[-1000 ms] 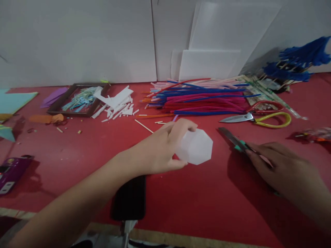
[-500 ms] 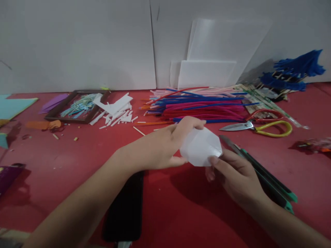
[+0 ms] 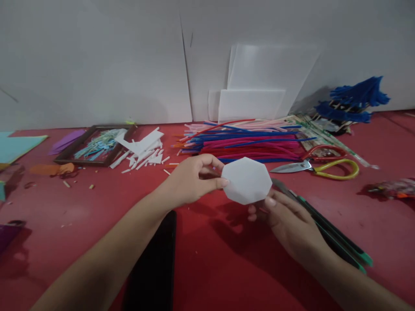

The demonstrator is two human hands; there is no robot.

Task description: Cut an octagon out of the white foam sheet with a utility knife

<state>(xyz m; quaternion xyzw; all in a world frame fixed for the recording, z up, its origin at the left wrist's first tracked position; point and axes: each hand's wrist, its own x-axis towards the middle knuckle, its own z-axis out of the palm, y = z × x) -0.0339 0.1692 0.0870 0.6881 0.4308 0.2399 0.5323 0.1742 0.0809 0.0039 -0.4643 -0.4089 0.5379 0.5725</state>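
Observation:
A white many-sided piece (image 3: pixel 247 180), flat and stiff-looking like card or foam board, is held up above the red table with its broad face toward me. My left hand (image 3: pixel 197 179) pinches its left edge, thumb on the near face and fingers behind. At the lower right edge, my right hand (image 3: pixel 288 220) grips it between thumb and fingers, some of them hidden behind or below it. Just right of that hand lie green-and-black utility knives (image 3: pixel 333 235), partly covered by the hand. Scissors (image 3: pixel 324 166) with red and yellow handles rest beyond them.
Bundled pipe cleaners (image 3: pixel 246 140) lie behind my hands. To the left are white offcuts (image 3: pixel 145 149) and a brown frame (image 3: pixel 87 162) holding paper strips. A black phone-like slab (image 3: pixel 152 268) sits under my left forearm. White sheets (image 3: pixel 253 103) lean on the wall near a blue model (image 3: pixel 353 101).
The white piece has turned to face me more squarely. My left hand has shifted from across its upper-left side to a pinch on the left edge. The camera view has tilted up slightly.

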